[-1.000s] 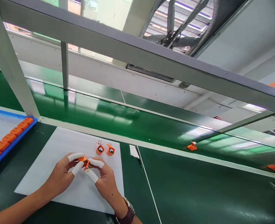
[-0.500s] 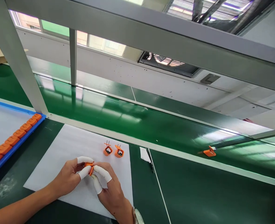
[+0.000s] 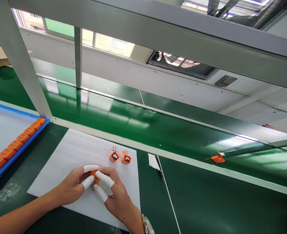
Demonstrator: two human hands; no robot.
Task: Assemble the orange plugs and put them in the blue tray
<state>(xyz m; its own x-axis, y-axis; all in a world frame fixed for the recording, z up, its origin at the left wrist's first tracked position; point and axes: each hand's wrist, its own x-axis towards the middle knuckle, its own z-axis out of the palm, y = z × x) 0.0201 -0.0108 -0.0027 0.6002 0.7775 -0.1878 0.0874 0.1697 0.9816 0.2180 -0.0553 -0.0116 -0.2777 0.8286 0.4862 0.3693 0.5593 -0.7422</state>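
Note:
My left hand (image 3: 76, 182) and my right hand (image 3: 114, 193) meet over a white sheet (image 3: 68, 152), both wearing white finger cots. Together they pinch one small orange plastic part (image 3: 94, 174), mostly hidden between the fingertips. Two more orange parts with metal pins (image 3: 114, 155) (image 3: 126, 158) stand side by side on the sheet just beyond my hands. A watch shows on my right wrist.
A blue tray (image 3: 24, 146) at the left holds a row of several orange parts (image 3: 17, 144). One orange part (image 3: 217, 158) lies on the glossy green conveyor belt (image 3: 133, 123). Grey frame posts rise at the left. A small white label (image 3: 153, 161) lies beside the sheet.
The view has tilted down and shifted slightly. My fingertips have closed tighter round the orange part, hiding more of it. The lone part on the belt has drifted to the right.

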